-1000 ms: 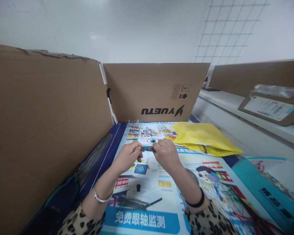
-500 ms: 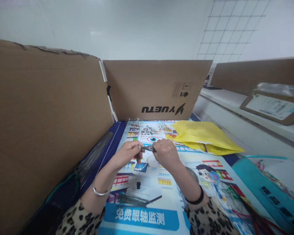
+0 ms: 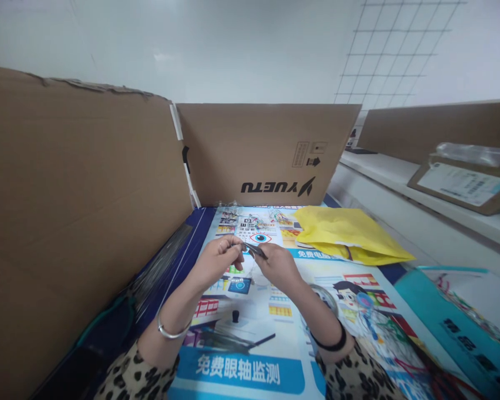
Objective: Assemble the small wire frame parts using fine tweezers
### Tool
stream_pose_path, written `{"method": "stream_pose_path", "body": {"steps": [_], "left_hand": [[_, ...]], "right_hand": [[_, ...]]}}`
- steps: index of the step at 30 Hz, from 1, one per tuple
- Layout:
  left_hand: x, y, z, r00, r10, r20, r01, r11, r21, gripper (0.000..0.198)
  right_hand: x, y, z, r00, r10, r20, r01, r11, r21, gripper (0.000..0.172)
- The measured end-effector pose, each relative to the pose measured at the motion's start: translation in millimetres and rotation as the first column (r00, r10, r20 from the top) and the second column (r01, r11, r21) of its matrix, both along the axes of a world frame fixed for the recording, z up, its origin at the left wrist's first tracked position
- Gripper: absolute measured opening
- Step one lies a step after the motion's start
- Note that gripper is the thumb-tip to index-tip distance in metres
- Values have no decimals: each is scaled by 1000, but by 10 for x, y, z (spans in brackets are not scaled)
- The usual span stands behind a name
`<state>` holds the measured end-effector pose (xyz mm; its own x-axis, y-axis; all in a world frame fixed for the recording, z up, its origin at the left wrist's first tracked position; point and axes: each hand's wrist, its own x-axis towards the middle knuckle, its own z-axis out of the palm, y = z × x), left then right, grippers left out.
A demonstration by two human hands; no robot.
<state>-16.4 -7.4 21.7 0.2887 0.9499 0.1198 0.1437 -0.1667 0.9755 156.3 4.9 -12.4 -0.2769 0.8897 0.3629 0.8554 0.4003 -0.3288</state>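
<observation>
My left hand (image 3: 215, 260) and my right hand (image 3: 278, 266) meet above a printed poster (image 3: 250, 355) spread on the table. My right hand is closed round a small dark metal tool (image 3: 255, 250), which points up and left. My left hand pinches something small at the tool's tip; I cannot make out what it is. A silver bangle sits on my left wrist and a black band on my right. Both sleeves are leopard print.
Cardboard panels (image 3: 79, 211) wall the left, and another (image 3: 266, 155) the back. A yellow bag (image 3: 350, 233) lies at back right. A bundle of thin metal wires (image 3: 158, 272) lies along the left panel. A teal bag (image 3: 458, 316) lies at right. A small black piece (image 3: 235, 317) rests on the poster.
The tool has tilted from level to pointing up-left, and my right hand has dropped slightly. My left hand stays at the tool's tip.
</observation>
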Motion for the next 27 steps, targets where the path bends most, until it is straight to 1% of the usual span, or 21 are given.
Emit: {"method": "stream_pose_path", "body": {"steps": [2, 4, 6, 8, 11, 14, 17, 20, 23, 27], "left_hand": [[-4, -8, 21, 999, -28, 47, 29, 999, -24, 15], [-16, -11, 40, 993, -70, 98, 76, 996, -56, 14], [-37, -7, 47, 981, -130, 141, 143, 986, -86, 15], [-63, 4, 40, 968, -187, 169, 206, 973, -103, 15], [-95, 22, 14, 952, -242, 187, 269, 954, -135, 17], [-107, 36, -6, 945, -267, 189, 298, 941, -161, 18], [-111, 47, -16, 937, -285, 201, 320, 931, -174, 17], [-121, 62, -31, 922, -310, 234, 358, 912, -200, 13], [-134, 79, -47, 913, -318, 253, 376, 899, -225, 12], [-137, 86, -41, 903, -335, 270, 401, 881, -251, 12]], "right_hand": [[3, 9, -6, 997, 65, -50, -66, 998, -17, 24], [7, 16, -12, 987, 134, -85, -134, 991, 3, 27], [16, 22, -22, 974, 207, -97, -202, 978, 54, 28], [32, 27, -38, 961, 264, -87, -252, 959, 129, 23], [71, 34, -61, 962, 270, -44, -253, 939, 233, 12], [111, 35, -55, 965, 262, -2, -251, 927, 280, 8], [134, 27, -23, 958, 285, 15, -277, 917, 288, 8], [133, 19, -1, 943, 333, 10, -325, 911, 254, 9], [119, 21, -13, 921, 390, -9, -379, 901, 209, 11], [101, 39, -50, 886, 460, -52, -444, 876, 186, 12]]}}
